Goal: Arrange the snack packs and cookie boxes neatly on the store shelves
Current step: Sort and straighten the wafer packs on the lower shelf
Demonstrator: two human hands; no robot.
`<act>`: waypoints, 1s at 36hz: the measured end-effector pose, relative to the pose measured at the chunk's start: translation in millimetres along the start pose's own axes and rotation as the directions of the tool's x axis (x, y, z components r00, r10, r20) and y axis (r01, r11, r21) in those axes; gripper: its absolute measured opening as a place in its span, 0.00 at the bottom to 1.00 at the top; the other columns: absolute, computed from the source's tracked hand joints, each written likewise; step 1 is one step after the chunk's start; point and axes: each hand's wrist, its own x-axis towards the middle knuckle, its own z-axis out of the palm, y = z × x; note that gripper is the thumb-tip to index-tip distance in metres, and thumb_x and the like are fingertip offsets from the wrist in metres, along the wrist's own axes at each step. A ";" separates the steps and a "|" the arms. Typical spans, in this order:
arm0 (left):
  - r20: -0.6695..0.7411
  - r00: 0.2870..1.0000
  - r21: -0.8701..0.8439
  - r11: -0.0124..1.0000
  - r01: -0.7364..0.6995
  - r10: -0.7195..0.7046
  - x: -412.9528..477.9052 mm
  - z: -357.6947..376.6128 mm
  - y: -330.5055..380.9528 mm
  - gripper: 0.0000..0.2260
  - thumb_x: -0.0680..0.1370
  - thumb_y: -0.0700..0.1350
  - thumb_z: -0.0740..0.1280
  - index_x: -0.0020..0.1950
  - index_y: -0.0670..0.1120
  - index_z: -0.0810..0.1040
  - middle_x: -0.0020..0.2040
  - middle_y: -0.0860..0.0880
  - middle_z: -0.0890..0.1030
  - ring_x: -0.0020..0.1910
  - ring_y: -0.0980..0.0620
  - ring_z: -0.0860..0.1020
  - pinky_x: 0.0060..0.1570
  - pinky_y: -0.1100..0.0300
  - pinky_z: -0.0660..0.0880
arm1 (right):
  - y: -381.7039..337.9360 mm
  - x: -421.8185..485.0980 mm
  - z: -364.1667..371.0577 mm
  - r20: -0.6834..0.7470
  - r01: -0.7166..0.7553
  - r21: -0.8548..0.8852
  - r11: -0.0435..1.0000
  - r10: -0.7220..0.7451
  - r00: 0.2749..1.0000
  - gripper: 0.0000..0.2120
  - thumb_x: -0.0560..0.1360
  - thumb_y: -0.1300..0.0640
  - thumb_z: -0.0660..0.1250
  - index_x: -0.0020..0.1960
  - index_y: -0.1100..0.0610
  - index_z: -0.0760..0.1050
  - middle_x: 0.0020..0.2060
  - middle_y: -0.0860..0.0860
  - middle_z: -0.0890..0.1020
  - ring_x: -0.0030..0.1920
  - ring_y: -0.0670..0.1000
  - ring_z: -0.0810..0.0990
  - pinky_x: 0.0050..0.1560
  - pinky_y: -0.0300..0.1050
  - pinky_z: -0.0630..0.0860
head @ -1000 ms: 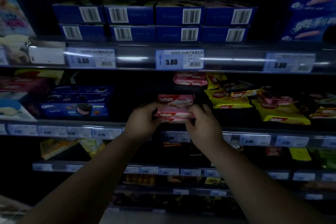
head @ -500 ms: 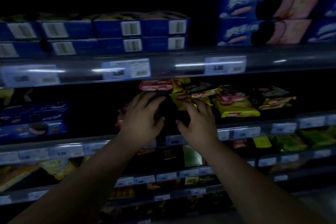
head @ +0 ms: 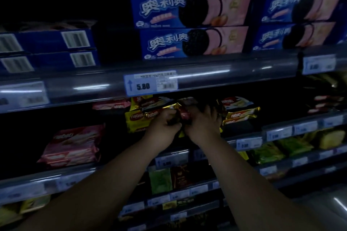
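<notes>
Both my hands reach into the second shelf among the wafer snack packs. My left hand grips a gold-wrapped wafer pack at its end. My right hand is curled round a dark red wafer pack beside it. Yellow wafer packs lie just left of my hands, and gold-and-white packs lie to the right. A stack of pink wafer packs sits at the shelf's left front. Blue cookie boxes stand on the shelf above.
A price rail with a 5.80 tag runs just above my hands. Blue boxes with barcodes lie upper left. Lower shelves hold green packs and dark packs. The scene is very dim.
The pink wafer stack I held a second ago now lies on the shelf at the left. My view and both hands shifted right, and the hands now grip gold and red packs.
</notes>
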 end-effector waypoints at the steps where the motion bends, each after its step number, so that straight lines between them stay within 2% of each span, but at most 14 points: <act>1: -0.001 1.000 -0.019 0.999 0.027 -0.027 4.1 3.2 0.1 0.15 0.76 0.41 0.70 0.60 0.54 0.73 0.59 0.49 0.77 0.56 0.51 0.77 0.58 0.54 0.75 | 3.2 0.1 -0.4 -0.009 0.012 -0.007 1.000 -0.012 1.000 0.33 0.72 0.38 0.64 0.75 0.38 0.58 0.73 0.60 0.63 0.73 0.64 0.59 0.72 0.64 0.54; 4: -0.006 0.999 -0.035 0.998 0.042 -0.042 11.9 10.5 -2.9 0.14 0.77 0.40 0.69 0.59 0.54 0.74 0.59 0.48 0.78 0.57 0.50 0.77 0.60 0.54 0.74 | 11.0 -7.0 -3.1 -0.088 0.025 -0.044 0.999 -0.029 0.996 0.31 0.71 0.37 0.65 0.72 0.42 0.66 0.65 0.58 0.71 0.67 0.63 0.69 0.70 0.63 0.58; 8: 0.004 0.999 -0.007 0.999 0.034 -0.034 11.0 17.0 -6.0 0.16 0.78 0.41 0.69 0.64 0.53 0.73 0.58 0.52 0.75 0.60 0.53 0.74 0.63 0.55 0.72 | 19.4 -24.4 -5.4 -0.169 0.004 -0.025 1.000 -0.008 0.986 0.31 0.68 0.37 0.68 0.66 0.49 0.73 0.60 0.60 0.74 0.64 0.63 0.70 0.69 0.63 0.60; 11: 0.022 1.000 -0.036 0.999 0.010 -0.009 6.3 18.7 -2.0 0.17 0.78 0.41 0.68 0.65 0.53 0.72 0.56 0.55 0.75 0.57 0.56 0.73 0.58 0.60 0.70 | 28.1 -36.9 -5.5 -0.220 0.022 0.063 0.998 -0.007 0.975 0.32 0.64 0.37 0.67 0.65 0.50 0.74 0.57 0.60 0.75 0.61 0.64 0.71 0.66 0.62 0.63; 14: 0.048 0.999 -0.102 0.995 0.001 0.004 1.3 17.4 7.3 0.16 0.78 0.40 0.68 0.61 0.56 0.70 0.51 0.61 0.74 0.50 0.61 0.74 0.50 0.63 0.70 | 34.2 -50.8 -5.1 -0.253 0.066 0.169 0.983 -0.022 0.967 0.30 0.63 0.38 0.64 0.61 0.51 0.75 0.53 0.58 0.74 0.55 0.63 0.73 0.60 0.59 0.69; 18: 0.107 0.994 -0.212 0.975 0.058 -0.036 -7.3 17.7 16.6 0.20 0.77 0.38 0.69 0.65 0.54 0.71 0.56 0.51 0.78 0.53 0.56 0.77 0.44 0.66 0.72 | 37.4 -65.9 -3.1 -0.324 0.161 0.284 0.945 -0.064 0.944 0.16 0.65 0.50 0.75 0.49 0.54 0.75 0.51 0.54 0.72 0.48 0.59 0.75 0.46 0.50 0.75; 21: 0.135 0.991 -0.230 0.973 0.011 0.021 -18.0 15.9 18.3 0.19 0.76 0.38 0.70 0.60 0.58 0.74 0.59 0.49 0.80 0.57 0.54 0.78 0.47 0.64 0.75 | 36.7 -76.6 -1.0 -0.356 0.213 0.364 0.907 -0.076 0.931 0.13 0.67 0.60 0.77 0.46 0.56 0.75 0.56 0.53 0.71 0.52 0.55 0.77 0.49 0.49 0.78; 24: 0.109 0.989 -0.304 0.951 -0.066 0.103 -31.9 8.4 21.4 0.20 0.75 0.38 0.71 0.58 0.61 0.75 0.59 0.53 0.81 0.58 0.58 0.78 0.44 0.71 0.75 | 31.0 -87.4 -5.7 -0.441 0.284 0.424 0.860 -0.078 0.894 0.12 0.67 0.63 0.77 0.44 0.57 0.75 0.56 0.52 0.70 0.51 0.50 0.78 0.50 0.46 0.79; 27: 0.089 0.981 -0.350 0.927 -0.133 0.174 -43.6 -4.3 24.4 0.22 0.76 0.33 0.69 0.63 0.55 0.75 0.56 0.59 0.82 0.56 0.59 0.79 0.46 0.69 0.75 | 14.7 -101.8 -11.0 -0.456 0.369 0.446 0.816 -0.148 0.878 0.12 0.69 0.59 0.77 0.48 0.56 0.75 0.55 0.51 0.70 0.50 0.47 0.77 0.49 0.41 0.77; 29: 0.051 0.981 -0.367 0.917 -0.157 0.188 -49.9 -18.8 27.3 0.22 0.75 0.31 0.68 0.64 0.51 0.75 0.55 0.56 0.82 0.54 0.60 0.80 0.49 0.64 0.77 | 1.3 -111.5 -12.4 -0.432 0.432 0.451 0.781 -0.233 0.871 0.13 0.71 0.55 0.74 0.52 0.55 0.75 0.55 0.50 0.70 0.53 0.46 0.75 0.51 0.40 0.75; 32: -0.043 0.985 -0.337 0.925 -0.174 0.169 -56.3 -52.2 26.4 0.20 0.74 0.29 0.68 0.56 0.52 0.76 0.53 0.55 0.81 0.50 0.61 0.80 0.48 0.63 0.77 | -17.1 -118.6 -17.9 -0.366 0.424 0.515 0.745 -0.255 0.895 0.16 0.73 0.53 0.72 0.58 0.52 0.74 0.56 0.46 0.71 0.57 0.45 0.74 0.55 0.43 0.75; 34: -0.042 0.986 -0.302 0.938 -0.168 0.163 -61.1 -79.4 22.9 0.18 0.74 0.28 0.68 0.53 0.51 0.77 0.51 0.52 0.82 0.51 0.56 0.80 0.49 0.60 0.77 | -28.3 -117.8 -24.2 -0.355 0.405 0.524 0.749 -0.240 0.903 0.21 0.72 0.55 0.73 0.62 0.50 0.72 0.59 0.45 0.70 0.61 0.46 0.72 0.58 0.44 0.74; 36: -0.023 0.988 -0.275 0.949 -0.155 0.155 -68.7 -107.4 18.9 0.17 0.73 0.26 0.67 0.50 0.48 0.77 0.51 0.49 0.82 0.50 0.53 0.80 0.48 0.61 0.78 | -40.7 -112.8 -30.9 -0.327 0.408 0.472 0.781 -0.275 0.904 0.29 0.69 0.55 0.76 0.67 0.50 0.68 0.65 0.47 0.67 0.66 0.46 0.67 0.63 0.41 0.68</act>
